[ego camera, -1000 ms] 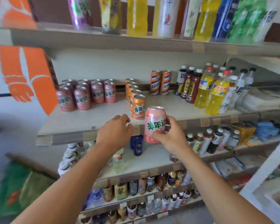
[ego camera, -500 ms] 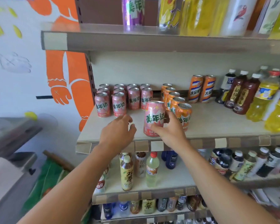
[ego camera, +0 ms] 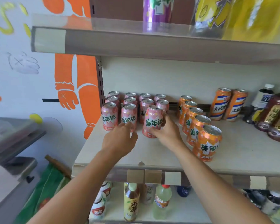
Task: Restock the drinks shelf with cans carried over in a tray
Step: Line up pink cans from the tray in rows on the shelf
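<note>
Right hand (ego camera: pixel 166 133) fingers clamped on pink can (ego camera: pixel 152 122) (green "美年达" label), upright on shelf (ego camera: pixel 242 152); left hand (ego camera: pixel 119 139) fingers relaxed, apart.

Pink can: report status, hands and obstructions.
Right hand grips pink can, upright on shelf. Left hand open, empty. Orange cans close right.
</note>
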